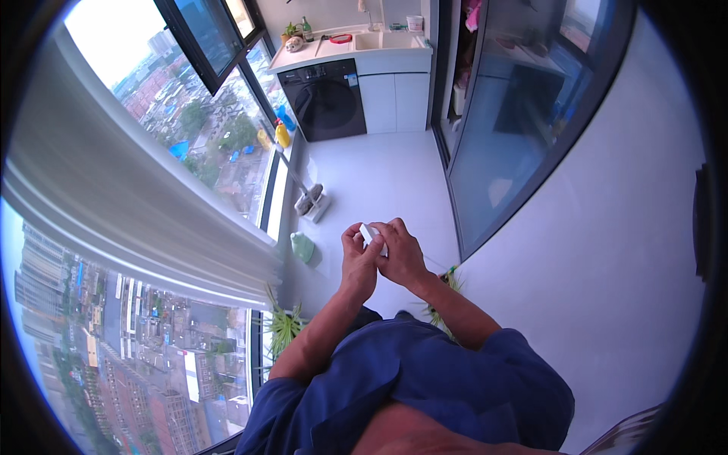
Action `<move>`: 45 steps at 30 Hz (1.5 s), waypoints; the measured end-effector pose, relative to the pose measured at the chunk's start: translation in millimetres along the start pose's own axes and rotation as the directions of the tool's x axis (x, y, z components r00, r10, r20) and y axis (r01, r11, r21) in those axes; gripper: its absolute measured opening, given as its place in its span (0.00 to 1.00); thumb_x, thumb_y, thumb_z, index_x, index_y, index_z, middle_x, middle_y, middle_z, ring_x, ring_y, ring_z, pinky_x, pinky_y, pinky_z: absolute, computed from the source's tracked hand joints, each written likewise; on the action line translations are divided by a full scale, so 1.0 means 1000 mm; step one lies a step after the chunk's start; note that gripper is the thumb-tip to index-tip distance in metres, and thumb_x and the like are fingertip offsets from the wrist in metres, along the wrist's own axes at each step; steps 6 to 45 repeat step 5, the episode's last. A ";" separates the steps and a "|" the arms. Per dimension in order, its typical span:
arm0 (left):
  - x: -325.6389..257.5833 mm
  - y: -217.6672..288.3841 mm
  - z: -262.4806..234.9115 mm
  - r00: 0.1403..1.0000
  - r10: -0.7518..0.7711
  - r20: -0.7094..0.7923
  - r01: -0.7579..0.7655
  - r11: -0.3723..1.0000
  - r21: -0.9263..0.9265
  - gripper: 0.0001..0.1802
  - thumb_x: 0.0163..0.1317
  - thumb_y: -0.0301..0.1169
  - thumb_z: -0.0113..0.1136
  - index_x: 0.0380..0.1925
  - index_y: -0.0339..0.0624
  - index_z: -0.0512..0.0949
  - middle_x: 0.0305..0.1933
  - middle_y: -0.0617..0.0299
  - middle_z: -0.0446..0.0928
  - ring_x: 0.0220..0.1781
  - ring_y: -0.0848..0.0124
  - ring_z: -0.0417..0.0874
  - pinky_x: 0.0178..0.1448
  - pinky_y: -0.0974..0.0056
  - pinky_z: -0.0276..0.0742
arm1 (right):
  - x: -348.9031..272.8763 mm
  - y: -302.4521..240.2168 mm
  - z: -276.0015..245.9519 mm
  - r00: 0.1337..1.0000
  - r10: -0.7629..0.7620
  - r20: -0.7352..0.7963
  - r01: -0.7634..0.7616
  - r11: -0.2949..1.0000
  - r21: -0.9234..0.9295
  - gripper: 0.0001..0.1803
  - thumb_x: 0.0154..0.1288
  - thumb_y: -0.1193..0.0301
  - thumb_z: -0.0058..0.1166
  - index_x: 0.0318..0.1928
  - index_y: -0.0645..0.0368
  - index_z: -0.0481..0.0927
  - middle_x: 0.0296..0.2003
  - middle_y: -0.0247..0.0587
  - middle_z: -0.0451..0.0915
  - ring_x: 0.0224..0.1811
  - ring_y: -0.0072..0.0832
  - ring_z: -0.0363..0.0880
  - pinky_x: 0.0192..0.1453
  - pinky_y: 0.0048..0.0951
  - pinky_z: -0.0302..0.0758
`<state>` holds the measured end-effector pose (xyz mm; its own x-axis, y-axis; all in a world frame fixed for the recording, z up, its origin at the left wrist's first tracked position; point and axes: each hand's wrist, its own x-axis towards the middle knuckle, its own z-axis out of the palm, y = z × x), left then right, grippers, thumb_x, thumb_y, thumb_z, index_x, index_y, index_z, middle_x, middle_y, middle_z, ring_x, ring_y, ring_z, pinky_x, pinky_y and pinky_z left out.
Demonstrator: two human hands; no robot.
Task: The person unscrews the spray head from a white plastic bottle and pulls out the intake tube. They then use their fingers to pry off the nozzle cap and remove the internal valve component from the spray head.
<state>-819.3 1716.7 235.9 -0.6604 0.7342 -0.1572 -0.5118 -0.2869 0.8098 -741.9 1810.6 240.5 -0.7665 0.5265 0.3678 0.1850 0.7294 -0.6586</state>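
A small white box-shaped object [368,232] is held between my two hands in front of my body. My left hand [359,265] is closed on its left side, with the thumb angled up against it. My right hand [403,255] grips it from the other side, fingers curled over the top. Its lower part is hidden by my fingers, and its exact kind is too small to make out.
A mop [309,199] leans by the window, near a greenish plastic jug [302,246]. Ahead stand a black front-loading washing machine [324,101] and a sink counter [390,61]. A glass door [523,114] is at right, a white curtain [136,167] and potted plant [283,327] at left.
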 end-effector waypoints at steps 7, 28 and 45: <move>0.117 0.006 0.014 0.996 -0.061 0.070 0.065 0.996 -0.059 0.27 0.68 0.31 0.63 0.58 0.44 0.58 0.54 0.59 0.68 0.56 0.69 0.74 0.59 0.65 0.75 | 0.099 0.058 -0.007 0.997 0.000 0.073 0.001 1.000 -0.010 0.29 0.54 0.65 0.66 0.58 0.52 0.75 0.48 0.48 0.74 0.45 0.45 0.82 0.47 0.42 0.81; 0.117 0.006 0.014 0.996 -0.061 0.070 0.065 0.996 -0.059 0.27 0.68 0.31 0.63 0.58 0.44 0.58 0.54 0.59 0.68 0.56 0.69 0.74 0.59 0.65 0.75 | 0.099 0.058 -0.007 0.997 0.000 0.073 0.001 1.000 -0.010 0.29 0.54 0.65 0.66 0.58 0.52 0.75 0.48 0.48 0.74 0.45 0.45 0.82 0.47 0.42 0.81; 0.117 0.006 0.014 0.996 -0.061 0.070 0.065 0.996 -0.059 0.27 0.68 0.31 0.63 0.58 0.44 0.58 0.54 0.59 0.68 0.56 0.69 0.74 0.59 0.65 0.75 | 0.099 0.058 -0.007 0.997 0.000 0.073 0.001 1.000 -0.010 0.29 0.54 0.65 0.66 0.58 0.52 0.75 0.48 0.48 0.74 0.45 0.45 0.82 0.47 0.42 0.81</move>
